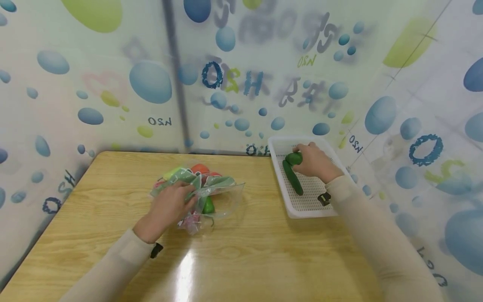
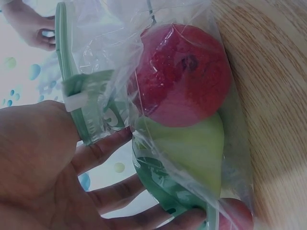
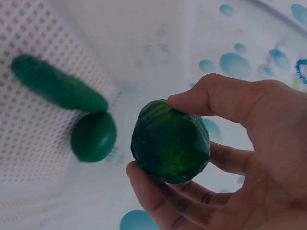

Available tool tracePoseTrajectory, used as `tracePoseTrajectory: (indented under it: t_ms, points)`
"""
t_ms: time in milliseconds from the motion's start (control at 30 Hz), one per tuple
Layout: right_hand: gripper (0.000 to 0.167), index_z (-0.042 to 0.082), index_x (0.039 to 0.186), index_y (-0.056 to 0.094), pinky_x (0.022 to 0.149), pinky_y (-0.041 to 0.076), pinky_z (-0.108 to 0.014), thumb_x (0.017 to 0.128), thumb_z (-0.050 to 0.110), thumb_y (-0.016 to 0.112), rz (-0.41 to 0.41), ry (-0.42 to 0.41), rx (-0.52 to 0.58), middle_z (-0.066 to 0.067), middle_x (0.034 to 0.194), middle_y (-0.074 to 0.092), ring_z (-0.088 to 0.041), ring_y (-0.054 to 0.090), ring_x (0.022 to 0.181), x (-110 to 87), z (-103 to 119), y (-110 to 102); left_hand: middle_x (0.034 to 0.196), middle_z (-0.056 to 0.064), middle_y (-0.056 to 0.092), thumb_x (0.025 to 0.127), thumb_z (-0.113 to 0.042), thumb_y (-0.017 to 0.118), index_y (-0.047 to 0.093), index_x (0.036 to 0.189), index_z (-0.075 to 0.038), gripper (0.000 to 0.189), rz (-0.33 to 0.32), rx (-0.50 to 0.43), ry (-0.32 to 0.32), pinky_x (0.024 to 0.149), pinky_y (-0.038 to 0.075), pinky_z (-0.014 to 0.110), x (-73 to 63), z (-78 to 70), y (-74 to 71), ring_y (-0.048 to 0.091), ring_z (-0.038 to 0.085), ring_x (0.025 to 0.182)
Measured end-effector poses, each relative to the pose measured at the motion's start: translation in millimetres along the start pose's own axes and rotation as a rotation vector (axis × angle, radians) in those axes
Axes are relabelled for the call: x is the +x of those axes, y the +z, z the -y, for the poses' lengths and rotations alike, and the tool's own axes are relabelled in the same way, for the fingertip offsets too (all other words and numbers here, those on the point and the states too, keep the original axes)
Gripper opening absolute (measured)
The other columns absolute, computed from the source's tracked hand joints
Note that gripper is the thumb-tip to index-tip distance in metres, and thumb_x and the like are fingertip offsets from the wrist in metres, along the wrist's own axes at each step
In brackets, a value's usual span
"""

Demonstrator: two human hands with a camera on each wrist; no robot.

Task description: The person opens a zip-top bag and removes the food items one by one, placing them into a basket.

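My right hand (image 1: 312, 160) is over the white basket (image 1: 285, 201), gripping a round green toy vegetable (image 3: 170, 141) with a ridged surface, like a small cabbage. Thumb and fingers curl round its sides. Inside the basket lie a cucumber (image 3: 57, 84) and a smooth green lime-like fruit (image 3: 94, 137), end to end. On the table's left, my left hand (image 1: 171, 207) rests against a clear plastic bag (image 1: 226, 201) with green printed edges. Its spread fingers touch the bag's green strip (image 2: 168, 187). The bag holds a round red fruit (image 2: 184, 74) and a yellow-green piece (image 2: 194, 146).
A green pepper-like piece (image 1: 208, 205) and a pinkish-purple piece (image 1: 191, 223) show at the bag's near side. The wooden table (image 1: 241, 260) ends at a wall curtain (image 1: 241, 105) with blue and green spots. The basket stands near the table's right back corner.
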State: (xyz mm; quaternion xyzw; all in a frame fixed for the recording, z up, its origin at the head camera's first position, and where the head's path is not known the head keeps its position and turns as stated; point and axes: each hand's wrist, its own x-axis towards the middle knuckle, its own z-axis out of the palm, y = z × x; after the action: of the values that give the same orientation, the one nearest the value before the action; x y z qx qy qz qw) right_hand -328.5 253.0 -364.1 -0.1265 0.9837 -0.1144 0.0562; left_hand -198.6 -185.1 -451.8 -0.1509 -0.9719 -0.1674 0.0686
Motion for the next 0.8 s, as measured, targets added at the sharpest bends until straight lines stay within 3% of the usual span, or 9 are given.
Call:
tracePoseTrajectory:
  t_ms: [367,533,800]
  points:
    - [0.063,-0.006,0.154,0.062,0.111,0.058,-0.067,0.102,0.024,0.081,0.108,0.099,-0.039,-0.035,0.153,0.062,-0.048,0.060,0.136,16.3,-32.2,-1.2,0.132,0.030,0.081,0.109,-0.021,0.083,0.083,0.134,0.001,0.034,-0.005,-0.014,-0.001,0.094,0.069,0.062,-1.6,-1.2,-2.0,0.082,0.046,0.109]
    - [0.059,-0.006,0.150,0.064,0.104,0.059,-0.062,0.099,0.020,0.080,0.134,0.133,-0.051,-0.030,0.143,0.068,-0.043,0.064,0.122,24.0,-41.1,-0.7,0.133,0.030,0.080,0.109,-0.021,0.083,0.083,0.133,0.002,0.033,-0.003,-0.016,-0.004,0.093,0.070,0.062,-1.1,-1.4,-2.4,0.082,0.047,0.110]
    - [0.029,-0.002,0.119,0.072,0.082,0.055,-0.047,0.092,0.008,0.071,0.174,0.144,-0.087,-0.022,0.116,0.073,-0.036,0.066,0.098,29.1,-43.4,1.5,0.134,0.031,0.080,0.109,-0.021,0.083,0.082,0.135,0.002,0.035,-0.005,-0.014,-0.008,0.095,0.070,0.062,-1.5,-0.4,-1.8,0.082,0.048,0.112]
